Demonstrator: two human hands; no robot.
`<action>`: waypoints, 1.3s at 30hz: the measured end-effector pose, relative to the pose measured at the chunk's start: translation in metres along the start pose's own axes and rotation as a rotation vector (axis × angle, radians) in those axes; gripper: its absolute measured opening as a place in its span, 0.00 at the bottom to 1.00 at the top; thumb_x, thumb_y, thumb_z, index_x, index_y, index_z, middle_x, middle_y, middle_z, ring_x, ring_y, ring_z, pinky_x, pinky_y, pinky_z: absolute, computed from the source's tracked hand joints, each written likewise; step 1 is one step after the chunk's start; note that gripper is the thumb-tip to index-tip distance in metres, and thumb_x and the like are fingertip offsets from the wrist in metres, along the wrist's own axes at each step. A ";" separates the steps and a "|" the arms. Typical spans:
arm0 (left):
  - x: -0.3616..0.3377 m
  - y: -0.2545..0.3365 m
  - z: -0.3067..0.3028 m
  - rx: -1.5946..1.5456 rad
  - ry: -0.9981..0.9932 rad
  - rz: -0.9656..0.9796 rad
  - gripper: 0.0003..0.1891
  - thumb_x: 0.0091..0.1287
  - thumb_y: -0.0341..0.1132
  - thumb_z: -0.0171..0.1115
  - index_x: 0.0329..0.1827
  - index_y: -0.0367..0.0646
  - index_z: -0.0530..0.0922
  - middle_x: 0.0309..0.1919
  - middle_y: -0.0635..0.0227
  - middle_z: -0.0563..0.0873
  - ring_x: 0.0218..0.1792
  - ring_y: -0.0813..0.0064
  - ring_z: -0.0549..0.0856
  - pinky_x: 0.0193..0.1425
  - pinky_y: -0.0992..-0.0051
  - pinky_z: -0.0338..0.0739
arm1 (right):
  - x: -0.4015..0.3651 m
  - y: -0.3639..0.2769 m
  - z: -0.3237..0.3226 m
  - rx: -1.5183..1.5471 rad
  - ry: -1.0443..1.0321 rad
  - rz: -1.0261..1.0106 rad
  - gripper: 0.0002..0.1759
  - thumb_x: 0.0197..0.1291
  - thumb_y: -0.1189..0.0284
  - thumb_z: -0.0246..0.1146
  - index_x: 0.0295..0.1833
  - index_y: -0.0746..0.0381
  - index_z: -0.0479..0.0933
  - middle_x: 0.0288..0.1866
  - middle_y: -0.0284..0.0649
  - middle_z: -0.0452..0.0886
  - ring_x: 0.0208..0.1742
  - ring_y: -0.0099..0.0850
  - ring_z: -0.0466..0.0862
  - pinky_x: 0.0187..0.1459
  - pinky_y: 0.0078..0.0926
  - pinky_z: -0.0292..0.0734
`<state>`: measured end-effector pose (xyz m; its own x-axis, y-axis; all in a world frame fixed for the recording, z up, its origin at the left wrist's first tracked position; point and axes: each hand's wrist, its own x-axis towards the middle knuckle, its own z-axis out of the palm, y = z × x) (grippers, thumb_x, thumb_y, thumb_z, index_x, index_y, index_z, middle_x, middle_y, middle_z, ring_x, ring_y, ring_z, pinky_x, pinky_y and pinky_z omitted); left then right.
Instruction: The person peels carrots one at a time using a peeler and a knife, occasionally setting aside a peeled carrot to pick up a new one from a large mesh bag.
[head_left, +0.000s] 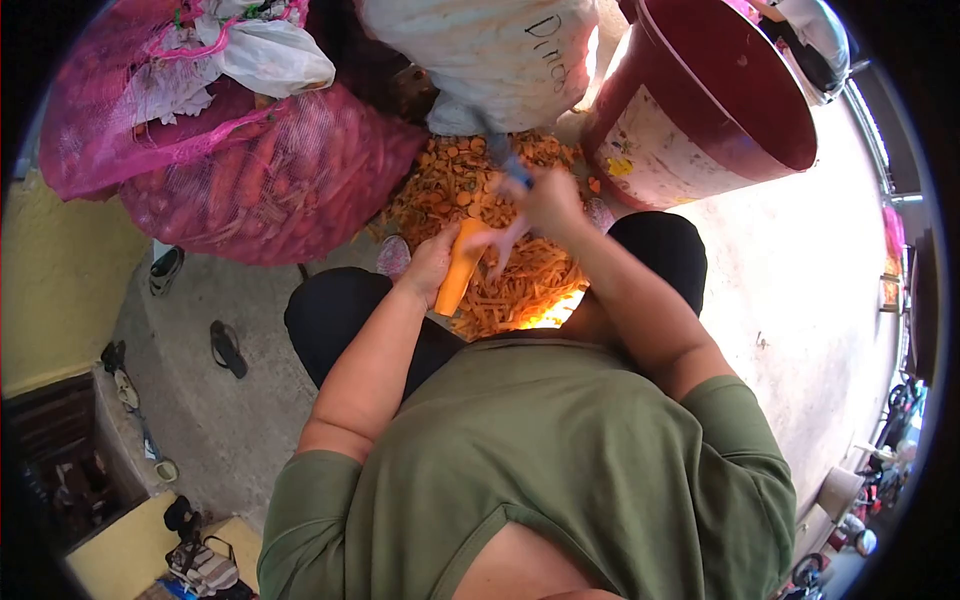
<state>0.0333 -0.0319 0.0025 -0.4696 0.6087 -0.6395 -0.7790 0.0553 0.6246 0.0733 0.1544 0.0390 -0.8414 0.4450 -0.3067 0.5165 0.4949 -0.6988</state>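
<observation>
My left hand [430, 266] is closed around a thick, smooth orange carrot [458, 280], held at a slant above the space between my knees. Just to its right, my right hand [552, 205] grips a blue-handled knife [517, 170], whose greyish blade points away from me and is smeared by motion. Some blurred fingers of that hand stretch toward the carrot. Below both hands spreads a heap of carrot peelings [530, 275], with round carrot pieces [462, 150] scattered at its far side.
Pink mesh sacks full of carrots [270, 180] stand at the far left. A white sack [490, 50] with handwriting is straight ahead. A large red bucket [690, 140] stands at the right, close to my right knee. A dark sandal [228, 348] lies on the concrete floor.
</observation>
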 end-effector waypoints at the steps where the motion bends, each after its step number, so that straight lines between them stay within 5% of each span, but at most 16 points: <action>1: 0.003 -0.003 -0.010 0.011 -0.063 -0.035 0.20 0.66 0.49 0.43 0.46 0.39 0.72 0.33 0.64 0.78 0.29 0.77 0.78 0.29 0.77 0.75 | 0.025 0.022 -0.002 0.024 0.137 0.017 0.30 0.45 0.45 0.61 0.25 0.66 0.77 0.16 0.45 0.76 0.21 0.35 0.79 0.27 0.30 0.73; 5: -0.002 -0.002 -0.008 -0.059 -0.160 -0.066 0.24 0.65 0.53 0.44 0.45 0.39 0.71 0.33 0.63 0.78 0.27 0.77 0.77 0.28 0.77 0.75 | 0.049 0.051 -0.038 0.103 0.301 0.147 0.30 0.48 0.45 0.58 0.20 0.66 0.76 0.13 0.42 0.74 0.18 0.33 0.77 0.22 0.31 0.69; 9: 0.007 -0.009 -0.014 -0.016 -0.045 -0.057 0.24 0.64 0.53 0.45 0.46 0.38 0.71 0.33 0.61 0.78 0.29 0.75 0.79 0.28 0.77 0.75 | 0.000 0.007 -0.003 0.100 -0.017 0.037 0.33 0.43 0.42 0.61 0.20 0.66 0.75 0.14 0.41 0.73 0.18 0.32 0.75 0.25 0.31 0.70; 13: 0.003 -0.009 -0.003 -0.099 -0.018 -0.005 0.24 0.63 0.53 0.46 0.45 0.38 0.71 0.34 0.61 0.79 0.31 0.74 0.80 0.28 0.77 0.76 | -0.024 -0.011 0.010 -0.050 -0.041 -0.105 0.33 0.42 0.43 0.61 0.21 0.68 0.75 0.13 0.44 0.73 0.20 0.37 0.77 0.28 0.34 0.71; 19: -0.001 -0.006 -0.013 -0.033 -0.155 -0.032 0.24 0.63 0.54 0.46 0.46 0.40 0.71 0.36 0.63 0.79 0.31 0.73 0.80 0.31 0.76 0.77 | 0.026 0.022 -0.035 0.067 0.258 0.042 0.33 0.44 0.43 0.60 0.21 0.68 0.76 0.13 0.43 0.75 0.19 0.32 0.78 0.24 0.30 0.71; 23: 0.003 -0.011 -0.006 -0.086 -0.050 -0.038 0.24 0.63 0.53 0.45 0.46 0.40 0.71 0.33 0.64 0.80 0.27 0.75 0.80 0.27 0.77 0.76 | -0.013 -0.005 -0.007 0.025 -0.083 0.011 0.30 0.46 0.46 0.60 0.22 0.67 0.76 0.15 0.44 0.75 0.17 0.33 0.77 0.24 0.30 0.71; 26: -0.013 0.001 0.015 -0.068 0.013 -0.074 0.24 0.64 0.53 0.45 0.46 0.39 0.71 0.31 0.65 0.80 0.26 0.76 0.80 0.26 0.78 0.76 | -0.033 -0.011 0.012 -0.162 -0.091 -0.198 0.28 0.46 0.48 0.62 0.24 0.66 0.77 0.15 0.43 0.75 0.18 0.32 0.78 0.24 0.30 0.72; 29: 0.000 -0.008 -0.011 0.116 -0.061 -0.099 0.24 0.63 0.53 0.46 0.46 0.39 0.71 0.32 0.63 0.80 0.28 0.76 0.80 0.27 0.78 0.76 | 0.012 0.012 -0.015 0.074 0.111 0.185 0.28 0.45 0.45 0.61 0.26 0.64 0.78 0.16 0.43 0.76 0.21 0.31 0.80 0.27 0.30 0.72; 33: -0.004 -0.009 -0.013 -0.022 -0.119 -0.041 0.24 0.61 0.53 0.50 0.44 0.38 0.72 0.29 0.63 0.79 0.24 0.78 0.79 0.24 0.80 0.75 | 0.040 0.051 -0.035 0.131 0.294 0.206 0.32 0.46 0.45 0.60 0.20 0.69 0.74 0.16 0.44 0.75 0.20 0.34 0.77 0.25 0.30 0.70; 39: 0.006 -0.008 -0.016 -0.019 -0.047 -0.022 0.24 0.61 0.53 0.50 0.48 0.40 0.70 0.32 0.61 0.78 0.27 0.75 0.78 0.25 0.76 0.76 | 0.015 0.022 -0.017 0.161 0.051 0.195 0.31 0.43 0.45 0.62 0.22 0.68 0.76 0.18 0.43 0.75 0.22 0.33 0.77 0.27 0.30 0.69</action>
<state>0.0305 -0.0417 -0.0137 -0.4328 0.6437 -0.6312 -0.7967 0.0546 0.6020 0.0744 0.1849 0.0300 -0.7171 0.5597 -0.4155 0.6327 0.2726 -0.7248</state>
